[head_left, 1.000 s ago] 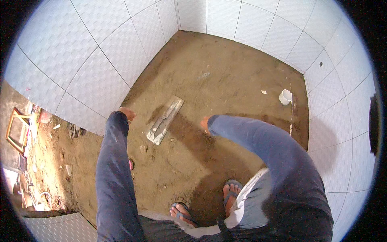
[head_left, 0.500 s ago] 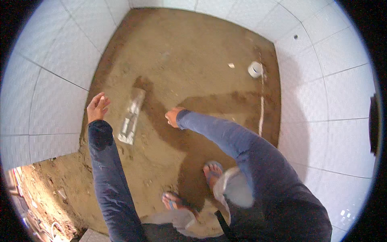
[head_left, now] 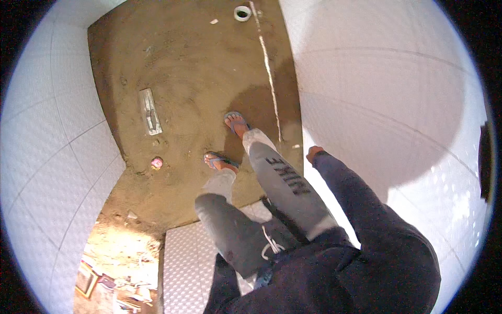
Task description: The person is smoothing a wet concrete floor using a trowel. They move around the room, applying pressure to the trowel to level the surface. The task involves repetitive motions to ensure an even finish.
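Note:
My right hand [head_left: 315, 153] is by the right tiled wall, its fingers curled in with nothing visible in them; I cannot tell whether it touches the wall. Of my left arm only the dark sleeve [head_left: 222, 285] shows, low beside my leg, and the hand is out of sight. A long metal plastering trowel [head_left: 151, 112] lies on the damp sandy floor [head_left: 183, 63] ahead of my feet, to the left. Nearer to me sits a small round pink thing [head_left: 157, 163], too small to name.
White tiled walls [head_left: 361, 125] stand on both sides. A white pipe end [head_left: 242, 13] sticks up at the far side, near a pale line [head_left: 269, 73] along the floor. Behind me are a tiled surface [head_left: 183, 256] and, lower left, a framed panel [head_left: 86, 280] among clutter.
My view has turned, bringing the pink thing and tiled surface into sight. My left hand has dropped out of view. My right hand has moved from over the floor to the right wall.

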### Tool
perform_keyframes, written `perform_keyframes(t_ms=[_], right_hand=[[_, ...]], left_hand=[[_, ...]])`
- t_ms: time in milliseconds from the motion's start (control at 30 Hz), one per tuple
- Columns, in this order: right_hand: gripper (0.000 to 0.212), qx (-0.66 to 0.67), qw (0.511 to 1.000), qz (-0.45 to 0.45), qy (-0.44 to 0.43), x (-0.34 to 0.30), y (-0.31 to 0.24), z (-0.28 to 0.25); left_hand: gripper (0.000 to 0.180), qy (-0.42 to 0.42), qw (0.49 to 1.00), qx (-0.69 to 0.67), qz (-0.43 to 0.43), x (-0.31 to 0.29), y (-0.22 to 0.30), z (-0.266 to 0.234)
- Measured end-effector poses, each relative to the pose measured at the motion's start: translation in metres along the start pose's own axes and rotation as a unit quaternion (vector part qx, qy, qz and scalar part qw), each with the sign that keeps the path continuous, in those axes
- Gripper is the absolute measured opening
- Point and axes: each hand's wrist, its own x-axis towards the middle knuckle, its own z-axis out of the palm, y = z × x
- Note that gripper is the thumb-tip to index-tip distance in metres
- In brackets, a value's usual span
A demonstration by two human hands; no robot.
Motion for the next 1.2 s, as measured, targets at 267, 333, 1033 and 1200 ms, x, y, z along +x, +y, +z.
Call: perform_keyframes(t_ms=[267,333,1033,1200], right_hand=[[0.024,0.493,0.865,0.072,0.057,-0.159,0.025,0.109],[0.022,0.587,0.805,0.047,0.074,-0.182,-0.004,0.123],[0.028,0.529,0.834,0.109,0.114,-0.256,-0.154,0.348],[0.029,0.228,0.971,-0.050,0.043,-0.275,-0.161,0.322]], left_hand=[[0.040,0.078,0.995,0.039,0.057,-0.114,0.045,-0.126],[0.040,0.146,0.986,-0.006,0.082,-0.123,0.044,-0.201],[0.039,0.013,0.915,0.389,0.109,-0.237,0.010,-0.246],[0.038,0.041,0.975,0.136,0.172,-0.223,0.074,-0.254]])
